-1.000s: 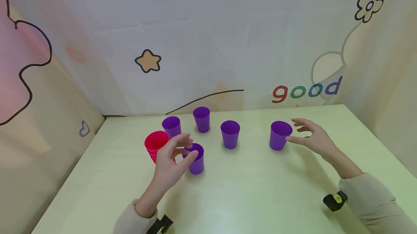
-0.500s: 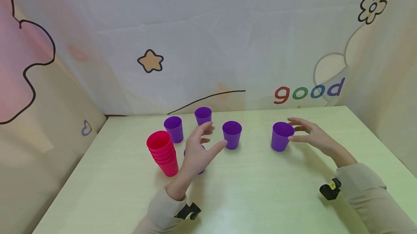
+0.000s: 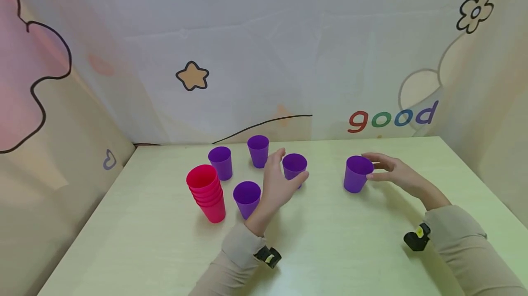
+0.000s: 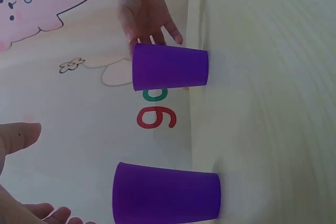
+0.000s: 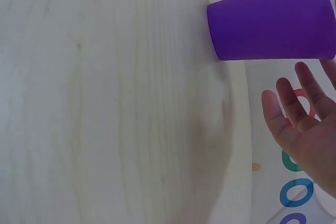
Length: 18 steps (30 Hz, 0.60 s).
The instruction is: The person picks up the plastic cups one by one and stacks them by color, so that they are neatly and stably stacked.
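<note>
My left hand (image 3: 277,187) reaches beside a purple cup (image 3: 294,162), thumb and fingers spread apart. In the left wrist view, a gap shows between its fingers and the nearer purple cup (image 4: 165,195). On the right, my right hand (image 3: 394,172) is held beside another upright purple cup (image 3: 355,177). Its fingers (image 5: 294,103) are extended near that cup's rim in the right wrist view; whether they touch the cup, I cannot tell. The left hand and forearm partly cover the middle cup and the front purple cup (image 3: 246,197).
A stack of nested red cups (image 3: 212,200) stands at the left. Behind it are two more upright purple cups, one at left (image 3: 221,163) and one farther back (image 3: 258,151). A printed cloth wall (image 3: 255,67) rises along the back edge of the pale table (image 3: 330,241).
My left hand has moved right, from over the front purple cup near the red stack to the middle purple cup. The right hand has stayed almost still by its cup.
</note>
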Motion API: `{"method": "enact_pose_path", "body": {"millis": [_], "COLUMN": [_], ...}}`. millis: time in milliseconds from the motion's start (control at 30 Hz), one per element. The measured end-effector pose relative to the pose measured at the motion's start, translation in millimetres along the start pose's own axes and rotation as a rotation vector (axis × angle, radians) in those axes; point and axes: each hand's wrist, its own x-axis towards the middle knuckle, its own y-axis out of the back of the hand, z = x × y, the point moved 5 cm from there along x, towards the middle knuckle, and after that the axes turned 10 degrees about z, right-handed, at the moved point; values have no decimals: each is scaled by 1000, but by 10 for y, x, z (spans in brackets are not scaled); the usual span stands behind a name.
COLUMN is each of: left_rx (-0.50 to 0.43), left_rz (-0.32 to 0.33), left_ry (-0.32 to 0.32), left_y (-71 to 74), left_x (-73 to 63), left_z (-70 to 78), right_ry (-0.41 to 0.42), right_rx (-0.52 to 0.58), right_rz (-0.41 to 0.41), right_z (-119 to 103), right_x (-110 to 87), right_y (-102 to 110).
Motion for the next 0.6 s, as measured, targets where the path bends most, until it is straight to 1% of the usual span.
{"method": "enact_pose_path", "body": {"millis": [133,233,467,600], "left_rx": [55,69,116,115], "left_rz": [-7,4,62,80], "left_ry": [13,27,137,185], "left_y": [-139,-207,-277,-313], "left_x": [35,62,154,194], "left_z": [-59,-91,-196,-271], "right_ry": [8,9,8,6], "right_rx": [16,25,46,56], "right_rz": [-9,-5,-16,-16], "right_z": [13,28,55,64], "right_x": [16,20,36,33], "right_y": [-11,-15,-19,-21]}}
